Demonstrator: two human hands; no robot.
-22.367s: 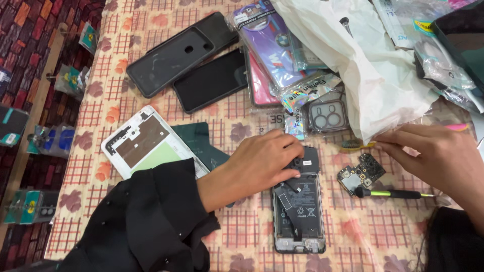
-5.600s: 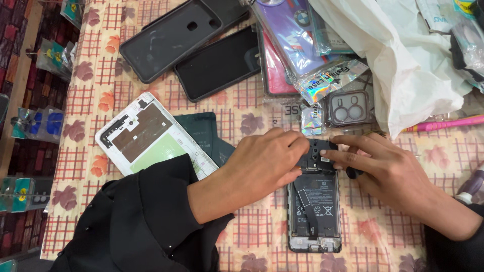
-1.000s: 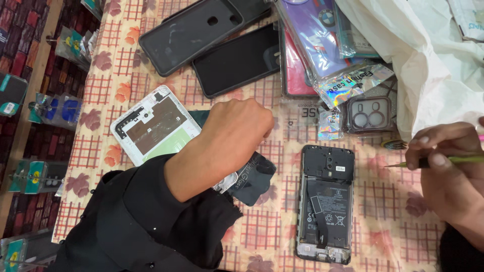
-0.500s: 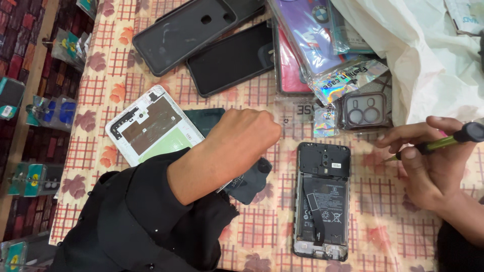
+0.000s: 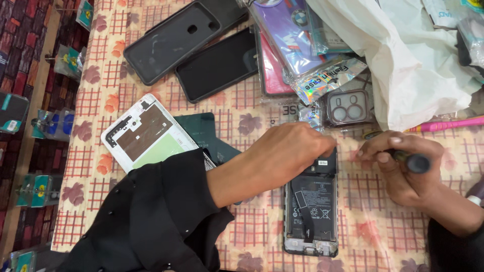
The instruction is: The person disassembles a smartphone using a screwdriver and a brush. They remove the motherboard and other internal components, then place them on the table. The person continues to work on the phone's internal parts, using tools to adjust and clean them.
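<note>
An opened black phone (image 5: 311, 211) lies face down on the checked tablecloth, its battery and inner plates exposed. My left hand (image 5: 287, 151) rests with its fingertips on the top end of the phone, covering the camera area. My right hand (image 5: 398, 166) is closed around a small screwdriver (image 5: 411, 160) with a dark handle, its tip pointing toward the phone's top right corner. A black sleeve (image 5: 156, 216) covers my left forearm.
A white phone frame (image 5: 146, 133) and a dark green back cover (image 5: 206, 136) lie to the left. Black phone cases (image 5: 171, 40), a dark phone (image 5: 217, 65), packaged cases (image 5: 297, 45), a clear camera-cutout case (image 5: 348, 108), a white plastic bag (image 5: 403, 60) and a pink pen (image 5: 448, 124) crowd the far side.
My left hand has moved right from beside the phone onto its top end. My right hand has come in closer with the screwdriver.
</note>
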